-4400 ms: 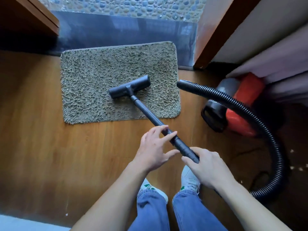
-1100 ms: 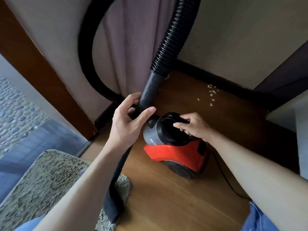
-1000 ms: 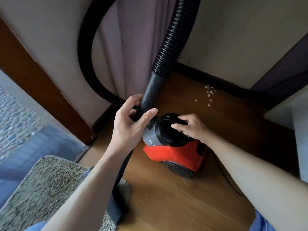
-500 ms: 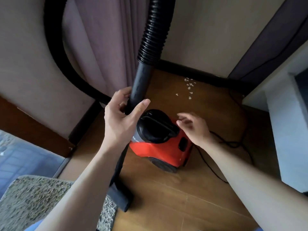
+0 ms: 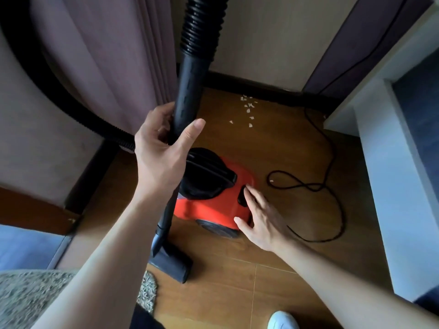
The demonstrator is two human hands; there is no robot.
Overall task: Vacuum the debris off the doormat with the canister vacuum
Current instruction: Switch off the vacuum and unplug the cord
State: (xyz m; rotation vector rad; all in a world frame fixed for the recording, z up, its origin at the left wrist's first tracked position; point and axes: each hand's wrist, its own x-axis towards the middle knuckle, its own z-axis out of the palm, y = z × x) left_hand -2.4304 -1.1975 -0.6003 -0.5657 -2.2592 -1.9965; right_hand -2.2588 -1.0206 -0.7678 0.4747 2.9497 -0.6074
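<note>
Wand stands gripped in left hand; right hand touches canister straight-fingered.

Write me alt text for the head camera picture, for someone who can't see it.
A person's left hand grips the upright black wand while the right hand, fingers straight, reaches a black switch on the red canister vacuum. The floor head stands on the wood floor beside the doormat; pale scraps lie near the baseboard.

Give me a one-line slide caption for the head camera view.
Left hand grips the wand while the right hand sets straight fingers at the black button of the red canister vacuum.
</note>
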